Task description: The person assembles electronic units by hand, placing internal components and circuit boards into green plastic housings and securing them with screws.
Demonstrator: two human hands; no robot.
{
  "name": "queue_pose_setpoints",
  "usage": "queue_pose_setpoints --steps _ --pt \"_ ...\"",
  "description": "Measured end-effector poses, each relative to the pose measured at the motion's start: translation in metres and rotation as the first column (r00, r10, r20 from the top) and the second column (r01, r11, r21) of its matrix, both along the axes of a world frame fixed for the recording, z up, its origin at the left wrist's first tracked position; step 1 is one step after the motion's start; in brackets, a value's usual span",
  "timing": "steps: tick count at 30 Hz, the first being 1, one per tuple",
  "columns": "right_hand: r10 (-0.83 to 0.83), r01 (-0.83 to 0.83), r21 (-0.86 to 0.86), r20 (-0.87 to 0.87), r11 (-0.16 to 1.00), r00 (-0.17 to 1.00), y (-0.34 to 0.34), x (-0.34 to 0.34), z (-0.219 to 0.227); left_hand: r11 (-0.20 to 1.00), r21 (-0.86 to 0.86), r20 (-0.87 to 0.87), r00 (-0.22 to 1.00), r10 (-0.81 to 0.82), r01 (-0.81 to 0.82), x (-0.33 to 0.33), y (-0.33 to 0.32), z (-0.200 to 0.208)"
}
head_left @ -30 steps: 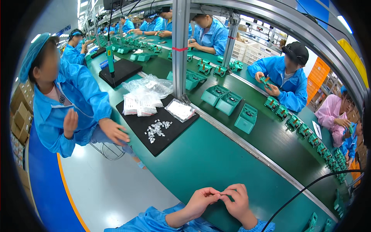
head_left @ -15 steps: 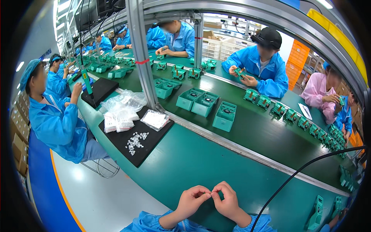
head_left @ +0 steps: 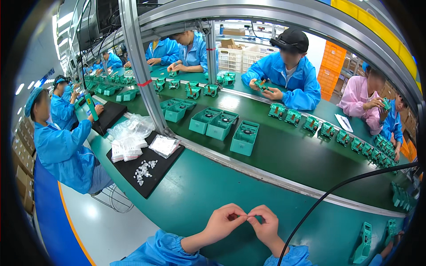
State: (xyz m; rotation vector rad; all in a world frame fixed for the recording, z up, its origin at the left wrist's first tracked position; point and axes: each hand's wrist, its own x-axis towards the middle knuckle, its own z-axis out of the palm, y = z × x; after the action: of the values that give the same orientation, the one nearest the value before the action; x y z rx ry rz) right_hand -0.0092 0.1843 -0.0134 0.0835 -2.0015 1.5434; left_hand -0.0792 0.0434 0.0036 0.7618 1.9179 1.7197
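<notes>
Over green bench [head_left: 195, 186]: hands [head_left: 223, 224] pinched (anything held, too tiny to tell).

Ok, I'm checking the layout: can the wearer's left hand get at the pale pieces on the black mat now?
Probably yes, perhaps with a lean: only green bench and black mat lie between the left hand and the uncovered pale pieces. But the left fingertips meet those of the right hand.
</notes>
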Motion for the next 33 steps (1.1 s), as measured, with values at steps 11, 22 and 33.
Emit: queue_pose_setpoints --steps 11,22,33 --pt "-0.038 0.044 -0.197 0.033 0.979 0.999 0.035 0.0 -0.013 0.991 -0.057 -0.542 0.83 -0.131 0.119 -0.012 0.048 0.007" --pt "-0.421 0.413 -0.265 0.03 0.871 0.907 0.098 0.001 -0.049 0.721 -0.483 -0.79 0.602 -0.114 -0.497 -0.165 0.175 -0.022" --pt "-0.39 0.463 -0.286 0.278 0.839 0.878 0.069 0.052 -0.002 0.965 -0.248 -0.813 0.523 -0.256 0.086 -0.088 0.022 0.024"
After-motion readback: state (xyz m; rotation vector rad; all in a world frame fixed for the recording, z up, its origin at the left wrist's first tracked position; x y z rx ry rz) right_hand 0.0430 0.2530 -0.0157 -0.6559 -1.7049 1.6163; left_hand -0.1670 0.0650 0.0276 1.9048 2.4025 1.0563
